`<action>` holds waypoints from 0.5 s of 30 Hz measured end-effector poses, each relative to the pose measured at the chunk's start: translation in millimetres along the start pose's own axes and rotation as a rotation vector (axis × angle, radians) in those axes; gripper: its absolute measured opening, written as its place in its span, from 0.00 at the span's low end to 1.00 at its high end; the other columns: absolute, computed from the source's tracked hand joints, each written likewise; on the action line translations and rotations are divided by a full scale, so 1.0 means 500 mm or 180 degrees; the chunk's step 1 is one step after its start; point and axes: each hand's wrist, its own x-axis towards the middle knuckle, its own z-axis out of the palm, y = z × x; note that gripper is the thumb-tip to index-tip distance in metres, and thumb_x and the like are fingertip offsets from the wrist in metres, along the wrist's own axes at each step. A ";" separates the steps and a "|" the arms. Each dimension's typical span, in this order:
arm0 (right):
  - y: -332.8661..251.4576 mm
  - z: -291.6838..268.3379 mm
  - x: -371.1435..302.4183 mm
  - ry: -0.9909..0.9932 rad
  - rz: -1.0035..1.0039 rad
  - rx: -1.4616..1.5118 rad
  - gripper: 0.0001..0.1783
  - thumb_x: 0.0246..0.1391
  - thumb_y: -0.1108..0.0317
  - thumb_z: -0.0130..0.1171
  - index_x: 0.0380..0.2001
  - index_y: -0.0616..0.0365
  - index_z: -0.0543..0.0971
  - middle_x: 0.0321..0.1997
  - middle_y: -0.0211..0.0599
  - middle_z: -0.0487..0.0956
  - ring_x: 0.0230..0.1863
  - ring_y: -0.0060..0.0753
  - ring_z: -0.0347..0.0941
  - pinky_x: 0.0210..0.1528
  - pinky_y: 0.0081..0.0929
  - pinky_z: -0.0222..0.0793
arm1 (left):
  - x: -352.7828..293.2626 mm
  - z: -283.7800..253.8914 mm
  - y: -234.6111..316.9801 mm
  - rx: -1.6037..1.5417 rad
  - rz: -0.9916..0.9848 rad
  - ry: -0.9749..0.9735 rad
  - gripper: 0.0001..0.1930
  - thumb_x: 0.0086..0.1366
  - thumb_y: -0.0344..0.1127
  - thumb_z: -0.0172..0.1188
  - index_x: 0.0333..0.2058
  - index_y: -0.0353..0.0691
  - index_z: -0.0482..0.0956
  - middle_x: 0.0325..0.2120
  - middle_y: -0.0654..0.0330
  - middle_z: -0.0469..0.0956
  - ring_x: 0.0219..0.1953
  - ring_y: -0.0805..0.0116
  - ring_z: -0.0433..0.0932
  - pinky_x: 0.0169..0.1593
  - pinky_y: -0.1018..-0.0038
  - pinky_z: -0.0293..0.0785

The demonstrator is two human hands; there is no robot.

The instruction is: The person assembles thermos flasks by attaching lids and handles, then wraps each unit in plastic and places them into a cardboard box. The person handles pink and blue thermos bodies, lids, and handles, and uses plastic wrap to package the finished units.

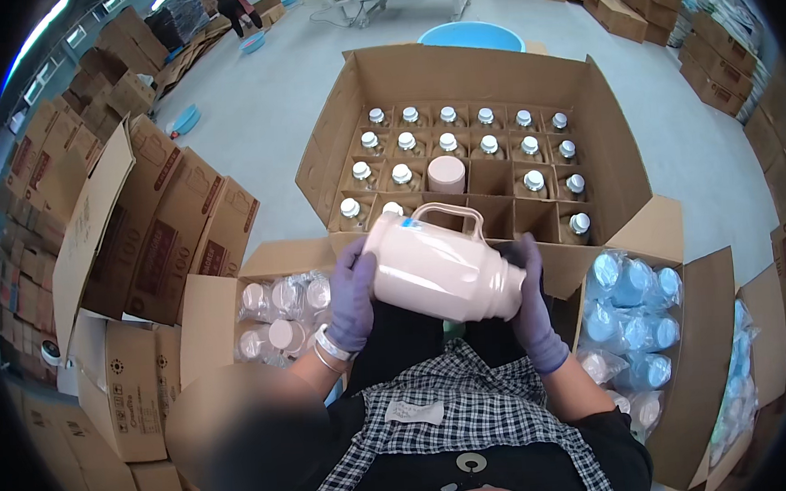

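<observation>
A glossy pale pink thermos jug point(431, 275) lies tilted on its side between my hands, its handle pointing up and away from me. My left hand point(353, 293), in a purple glove, grips the wide end. Against the narrower neck end on the right presses my right hand point(535, 313), gloved the same way. Just beyond the jug stands an open carton point(481, 65) split by cardboard dividers. Several clear bottle-shaped pieces with white caps point(448, 141) stand in its compartments. One compartment holds a round pink piece point(446, 175). The jug hides part of the nearest row.
An open box of bagged pink pieces point(285, 295) sits at left, one of bagged blue pieces point(634, 330) at right. Tall cartons point(154, 233) lean at far left. A blue basin point(472, 35) is behind the carton. Another person point(239, 7) bends far off.
</observation>
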 end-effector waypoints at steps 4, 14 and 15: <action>-0.025 0.023 -0.028 -0.0552 -0.0110 -0.1204 0.44 0.65 0.45 0.58 0.74 0.53 0.52 0.66 0.48 0.67 0.65 0.43 0.68 0.67 0.45 0.68 | -0.003 -0.014 -0.007 0.0757 0.0714 0.0480 0.19 0.73 0.40 0.55 0.53 0.29 0.76 0.43 0.55 0.80 0.45 0.67 0.77 0.53 0.71 0.73; -0.135 -0.071 0.016 0.0666 -0.2874 -0.2605 0.42 0.43 0.60 0.80 0.60 0.56 0.71 0.65 0.46 0.71 0.67 0.49 0.67 0.69 0.45 0.64 | 0.523 -0.180 -0.280 0.1166 0.0411 0.1735 0.24 0.68 0.49 0.67 0.47 0.30 0.82 0.34 0.57 0.85 0.34 0.67 0.82 0.43 0.70 0.81; -0.139 -0.095 0.015 0.1050 -0.2514 -0.2353 0.42 0.45 0.61 0.79 0.62 0.58 0.70 0.66 0.45 0.71 0.68 0.46 0.66 0.70 0.43 0.63 | 0.550 -0.185 -0.315 0.1822 0.0708 0.1348 0.27 0.62 0.52 0.71 0.45 0.31 0.83 0.37 0.52 0.85 0.38 0.61 0.82 0.46 0.65 0.80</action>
